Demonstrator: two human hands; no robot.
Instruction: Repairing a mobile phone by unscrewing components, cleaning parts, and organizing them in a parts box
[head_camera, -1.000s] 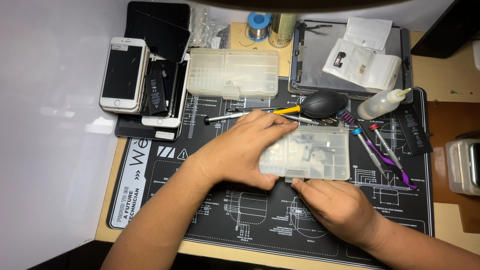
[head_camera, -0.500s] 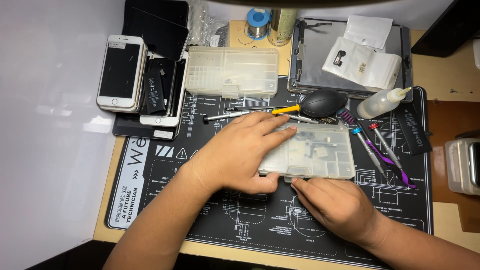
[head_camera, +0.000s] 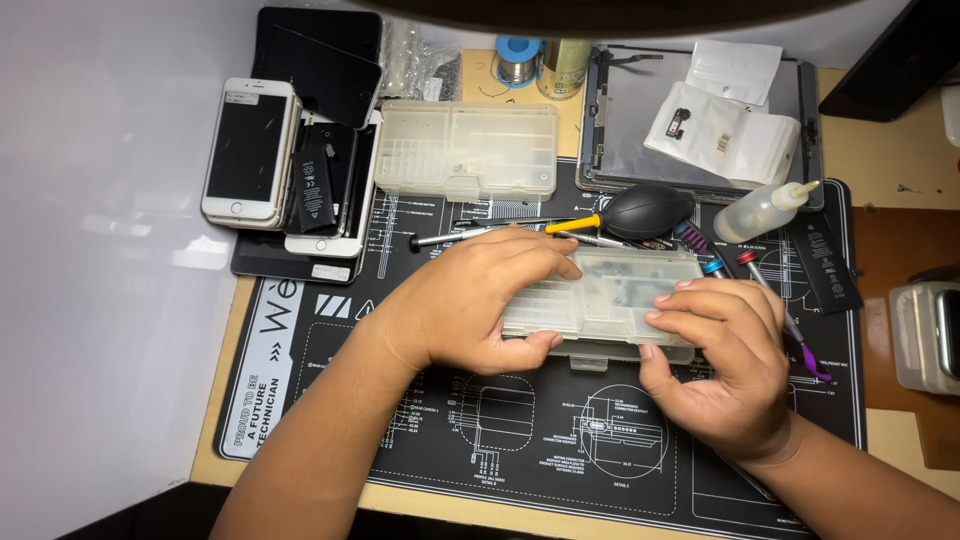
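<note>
White phone (head_camera: 247, 150) lying far left on surface, beside opened phone (head_camera: 325, 190). Left hand (head_camera: 470, 300) gripping left end of clear parts box (head_camera: 610, 300), fingers curling over top, thumb under front edge. Box sitting mid black mat (head_camera: 330, 400), below second clear box (head_camera: 467, 148). Right hand (head_camera: 725, 360) clasping its right end. Screwdrivers (head_camera: 775, 300) lying just right.

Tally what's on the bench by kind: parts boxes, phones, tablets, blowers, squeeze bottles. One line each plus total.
Clear plastic parts boxes: 2, one held by the left hand and right hand, one at the back of the mat
White phones in the stack: 2
Opened tablet: 1
Black air blower: 1
Squeeze bottle: 1
Total: 7
</note>
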